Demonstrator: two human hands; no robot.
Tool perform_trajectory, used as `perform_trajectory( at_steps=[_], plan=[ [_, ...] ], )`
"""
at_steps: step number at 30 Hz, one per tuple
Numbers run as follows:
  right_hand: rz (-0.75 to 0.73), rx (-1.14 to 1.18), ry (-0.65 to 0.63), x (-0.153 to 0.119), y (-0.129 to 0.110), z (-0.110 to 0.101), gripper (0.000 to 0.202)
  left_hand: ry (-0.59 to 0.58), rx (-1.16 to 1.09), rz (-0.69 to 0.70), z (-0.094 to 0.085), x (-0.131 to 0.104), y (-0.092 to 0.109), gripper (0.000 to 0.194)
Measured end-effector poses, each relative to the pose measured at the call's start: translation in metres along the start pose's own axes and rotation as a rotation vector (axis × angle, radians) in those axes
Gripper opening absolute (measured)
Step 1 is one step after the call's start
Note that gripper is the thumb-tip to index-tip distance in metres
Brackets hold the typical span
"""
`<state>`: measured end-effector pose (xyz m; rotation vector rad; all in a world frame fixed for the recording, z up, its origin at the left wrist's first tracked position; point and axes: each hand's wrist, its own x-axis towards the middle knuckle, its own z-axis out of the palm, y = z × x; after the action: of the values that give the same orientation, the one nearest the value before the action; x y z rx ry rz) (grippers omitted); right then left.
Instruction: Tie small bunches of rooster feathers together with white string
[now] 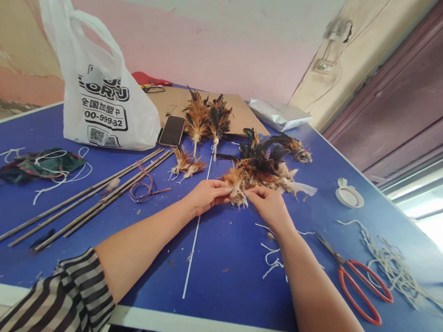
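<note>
Between my two hands, a small bunch of brown and cream feathers (236, 180) is held just above the blue table. My left hand (209, 197) pinches its left side between thumb and fingers. My right hand (269, 206) pinches the lower right side, fingers closed. Right behind it lies a pile of black and brown feathers (263, 159). Farther back, two feather bundles with pale bound stems (198, 117) rest partly on a cardboard sheet (242, 113). Two small feather tufts (186, 163) lie left of my hands.
On the left are a white plastic bag (111, 93), a phone (172, 131), several thin sticks (97, 196), a purple cord (143, 187) and dark green feathers with string (49, 165). To the right lie red-handled scissors (362, 284), tangled pale string (392, 266) and a tape roll (349, 195).
</note>
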<state>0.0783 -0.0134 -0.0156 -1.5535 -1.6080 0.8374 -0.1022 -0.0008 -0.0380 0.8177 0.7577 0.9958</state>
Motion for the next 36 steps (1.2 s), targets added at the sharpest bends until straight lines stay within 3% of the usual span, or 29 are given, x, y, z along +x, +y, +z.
perform_trajectory(
  at_steps=[4,7,14,20,26,36],
  plan=[
    [0.196,0.441,-0.319,-0.001,0.000,0.005,0.033,-0.103,0.070,0.016,0.002,-0.003,0.000,0.017],
    [0.229,0.595,-0.386,0.000,0.002,0.005,0.032,-0.161,0.138,0.027,0.002,-0.005,0.000,0.018],
    [0.320,0.717,-0.520,-0.001,0.002,0.009,0.026,-0.254,0.226,0.004,0.002,-0.007,0.001,0.022],
    [0.292,0.836,-0.454,0.002,0.005,0.012,0.025,-0.263,0.131,-0.056,0.003,-0.009,0.004,0.020],
    [0.203,0.931,-0.283,0.005,0.002,0.010,0.026,-0.127,-0.032,-0.162,0.002,-0.004,-0.001,0.016],
    [0.093,0.723,-0.133,-0.001,-0.001,0.023,0.025,-0.059,-0.092,-0.214,0.013,-0.009,-0.003,0.010]
  ],
)
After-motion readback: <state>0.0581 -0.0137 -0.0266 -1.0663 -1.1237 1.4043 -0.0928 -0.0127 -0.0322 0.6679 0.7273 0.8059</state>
